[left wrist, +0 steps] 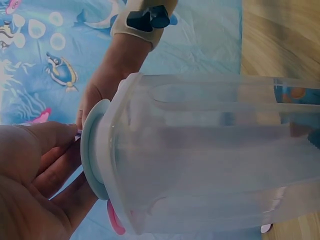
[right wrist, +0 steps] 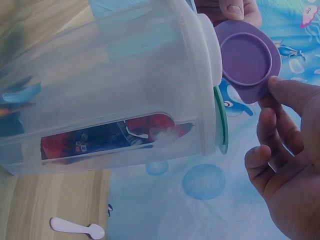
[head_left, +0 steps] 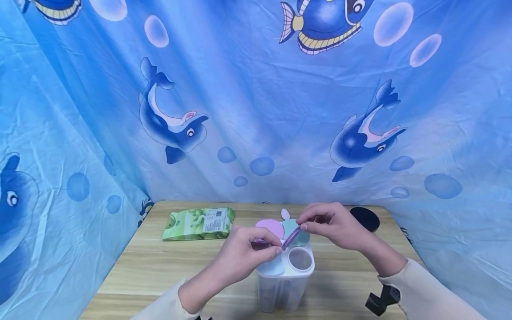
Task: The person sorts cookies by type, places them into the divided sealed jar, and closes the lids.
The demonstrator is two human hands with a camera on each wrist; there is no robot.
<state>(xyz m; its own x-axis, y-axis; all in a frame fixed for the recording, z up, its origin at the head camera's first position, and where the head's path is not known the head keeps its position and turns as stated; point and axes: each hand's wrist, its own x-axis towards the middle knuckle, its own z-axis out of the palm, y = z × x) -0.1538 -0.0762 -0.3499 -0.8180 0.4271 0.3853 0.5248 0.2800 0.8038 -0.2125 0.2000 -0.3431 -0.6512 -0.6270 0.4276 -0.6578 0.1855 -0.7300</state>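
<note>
A purple round lid stands tilted above a clear plastic container. My left hand pinches its lower end between thumb and fingers. The upper end is held by my right hand, thumb and index finger on the rim. In the right wrist view the purple lid shows a raised inner ring. An uncovered round opening is at the front right of the container's white top. Pink, green and pale blue lids cover its other parts. A red and blue packet lies inside.
A green printed bag lies at the table's back left. Behind the container is a small white spoon. A black round disc sits at the back right. A blue sea-print curtain surrounds the wooden table.
</note>
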